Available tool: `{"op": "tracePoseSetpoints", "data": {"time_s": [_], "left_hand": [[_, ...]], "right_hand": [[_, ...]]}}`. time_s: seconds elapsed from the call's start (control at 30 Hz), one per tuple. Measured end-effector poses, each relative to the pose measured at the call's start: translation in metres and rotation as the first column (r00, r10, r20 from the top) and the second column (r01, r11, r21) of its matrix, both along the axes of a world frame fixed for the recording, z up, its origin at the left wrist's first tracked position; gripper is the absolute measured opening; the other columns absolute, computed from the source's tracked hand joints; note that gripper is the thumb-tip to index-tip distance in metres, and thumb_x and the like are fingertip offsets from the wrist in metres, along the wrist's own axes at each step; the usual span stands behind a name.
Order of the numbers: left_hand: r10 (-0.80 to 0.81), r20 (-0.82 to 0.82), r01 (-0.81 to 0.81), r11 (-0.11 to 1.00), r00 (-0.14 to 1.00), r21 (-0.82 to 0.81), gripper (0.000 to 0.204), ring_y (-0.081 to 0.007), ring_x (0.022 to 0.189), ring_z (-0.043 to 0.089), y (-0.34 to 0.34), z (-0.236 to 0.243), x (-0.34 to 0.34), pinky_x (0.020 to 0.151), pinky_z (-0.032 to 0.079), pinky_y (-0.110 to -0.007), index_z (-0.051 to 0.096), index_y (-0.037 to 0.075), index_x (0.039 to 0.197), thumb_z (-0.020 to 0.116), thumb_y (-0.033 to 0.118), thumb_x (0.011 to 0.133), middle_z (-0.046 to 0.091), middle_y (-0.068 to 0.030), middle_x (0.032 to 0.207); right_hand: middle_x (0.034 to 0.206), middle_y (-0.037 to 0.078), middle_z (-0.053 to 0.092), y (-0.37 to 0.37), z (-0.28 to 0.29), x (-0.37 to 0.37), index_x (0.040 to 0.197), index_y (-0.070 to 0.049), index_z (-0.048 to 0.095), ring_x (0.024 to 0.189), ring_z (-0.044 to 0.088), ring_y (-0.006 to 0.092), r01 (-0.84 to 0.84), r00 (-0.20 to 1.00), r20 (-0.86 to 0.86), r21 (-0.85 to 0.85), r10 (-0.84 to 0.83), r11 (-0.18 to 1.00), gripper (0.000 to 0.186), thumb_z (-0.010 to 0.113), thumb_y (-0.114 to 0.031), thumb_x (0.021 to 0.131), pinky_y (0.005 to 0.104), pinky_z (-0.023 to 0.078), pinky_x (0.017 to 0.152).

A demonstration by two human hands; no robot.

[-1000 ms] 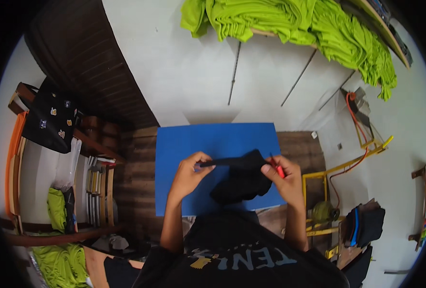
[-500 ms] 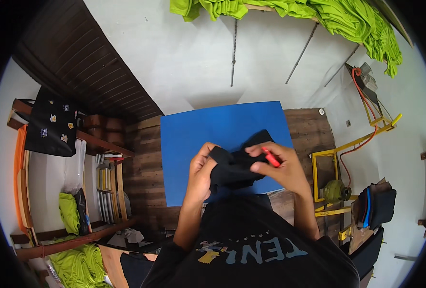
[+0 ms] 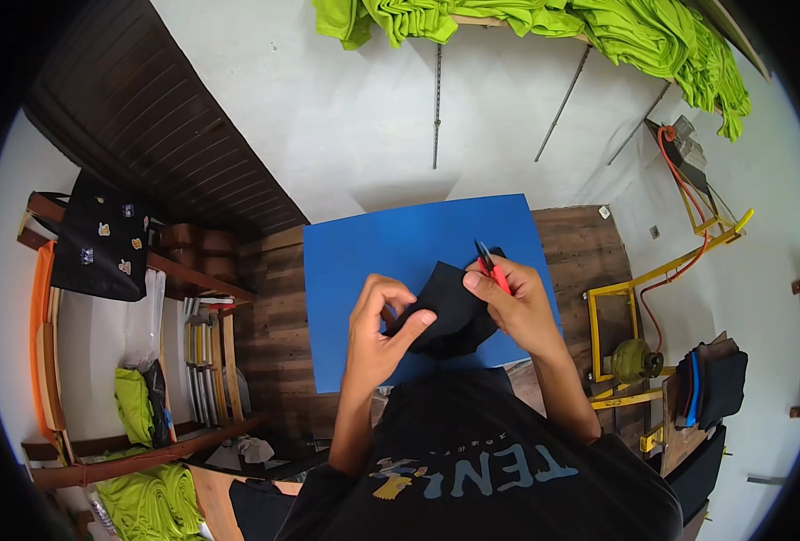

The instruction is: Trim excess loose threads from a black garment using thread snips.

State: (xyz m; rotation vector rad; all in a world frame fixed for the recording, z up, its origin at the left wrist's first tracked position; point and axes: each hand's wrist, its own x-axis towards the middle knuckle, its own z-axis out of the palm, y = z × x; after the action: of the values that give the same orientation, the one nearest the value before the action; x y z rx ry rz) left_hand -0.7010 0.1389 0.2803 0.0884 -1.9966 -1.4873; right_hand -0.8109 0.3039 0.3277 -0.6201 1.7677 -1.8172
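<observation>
A piece of black cloth, bunched and partly folded, is held up above the blue tabletop. My left hand grips its left side, with thumb and fingers curled around the fabric. At the cloth's upper right edge my right hand pinches the fabric. That same hand also keeps hold of small red-handled snips, whose dark pointed blades stick up past the fingers, away from me. The lower folds of the cloth hang close to my black shirt.
Lime-green garments lie along a shelf on the far wall. To the right stand a yellow metal frame, a red hose and a stack of dark folded cloth. A black bag hangs at the left by wooden racks.
The cloth has been turned so that a flat panel faces up. My right hand has shifted the snips, whose blades now point away from me. My left thumb has moved onto the cloth's face.
</observation>
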Motion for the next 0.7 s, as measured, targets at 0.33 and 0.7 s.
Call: {"op": "tracePoseSetpoints", "data": {"time_s": [0.33,0.7], "left_hand": [[-0.126,0.154,0.175,0.914,0.98,-0.365,0.026,-0.0289,0.101,0.049,0.017,-0.015,0.01,0.087,0.041,-0.038,0.064,0.003,0.076,0.082,0.02,0.07,0.053,-0.0097,0.104],[-0.516,-0.119,0.395,0.765,0.848,-0.508,0.015,-0.0265,0.08,0.058,0.045,0.035,0.014,0.084,0.048,-0.039,0.06,0.003,0.072,0.073,0.009,0.074,0.055,-0.0082,0.077]], "right_hand": [[0.056,-0.007,0.042,0.018,0.003,-0.005,0.09,-0.005,0.06,0.038,0.034,0.0007,0.251,0.967,0.067,-0.138,-0.244,0.958,0.018,0.063,-0.022,0.093,0.0198,0.022,0.036],[0.067,-0.007,0.046,0.012,0.002,-0.047,0.087,-0.002,0.061,0.064,0.04,0.0021,0.238,0.949,-0.206,-0.028,-0.238,0.971,0.021,0.064,-0.022,0.093,0.0209,0.034,0.057]]}}
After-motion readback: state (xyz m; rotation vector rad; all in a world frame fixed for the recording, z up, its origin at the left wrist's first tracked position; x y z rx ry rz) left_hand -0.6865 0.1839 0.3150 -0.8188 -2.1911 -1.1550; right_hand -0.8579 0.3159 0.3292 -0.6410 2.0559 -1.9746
